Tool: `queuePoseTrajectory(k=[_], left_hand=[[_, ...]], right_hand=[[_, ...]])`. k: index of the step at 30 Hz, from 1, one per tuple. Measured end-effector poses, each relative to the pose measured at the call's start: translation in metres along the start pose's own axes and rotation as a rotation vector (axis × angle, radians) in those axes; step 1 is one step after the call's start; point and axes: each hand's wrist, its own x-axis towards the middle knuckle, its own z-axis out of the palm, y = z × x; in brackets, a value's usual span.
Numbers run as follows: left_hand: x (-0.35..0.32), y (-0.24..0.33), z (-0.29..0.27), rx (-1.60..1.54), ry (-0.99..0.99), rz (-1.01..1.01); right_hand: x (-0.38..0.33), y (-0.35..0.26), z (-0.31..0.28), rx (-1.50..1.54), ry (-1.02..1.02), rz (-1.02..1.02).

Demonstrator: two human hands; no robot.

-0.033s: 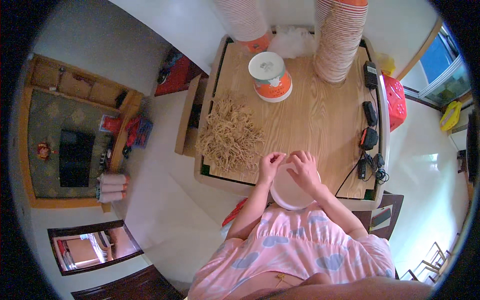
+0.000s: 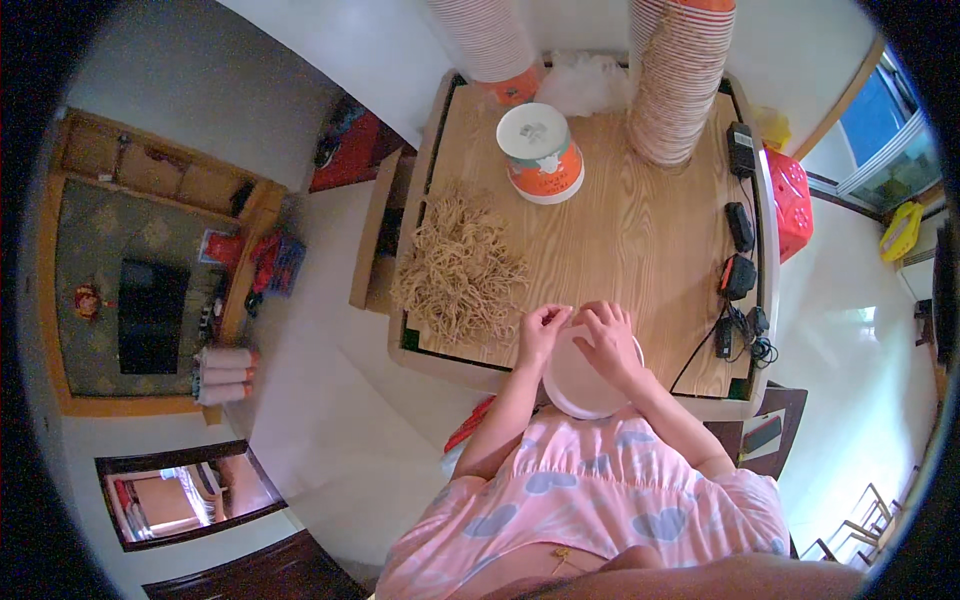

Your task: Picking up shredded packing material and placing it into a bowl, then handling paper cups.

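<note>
Resting at the table's near edge (image 2: pixel 600 250), the white round lid (image 2: pixel 580 385) sits right under both hands; the left hand (image 2: pixel 541 330) pinches its rim at ten o'clock, the right hand (image 2: pixel 606 338) presses fingers spread at twelve

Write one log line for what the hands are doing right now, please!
left hand: on white round lid's rim | right hand: on top of lid | pile of tan strings: beside left hand | table: wooden
</note>
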Motion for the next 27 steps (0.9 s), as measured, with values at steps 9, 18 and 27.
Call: queuePoseTrajectory(k=[9, 18, 27], left_hand=[[-0.008, 0.004, 0.003, -0.180, -0.023, -0.124], [-0.017, -0.002, 0.000, -0.277, -0.034, -0.122], [-0.020, 0.005, -0.002, -0.126, 0.000, -0.108]], right_hand=[[0.000, 0.018, 0.009, -0.045, -0.060, -0.059], [0.006, 0.013, 0.006, 0.091, 0.004, 0.048], [0.009, 0.007, 0.009, 0.041, 0.036, 0.072]])
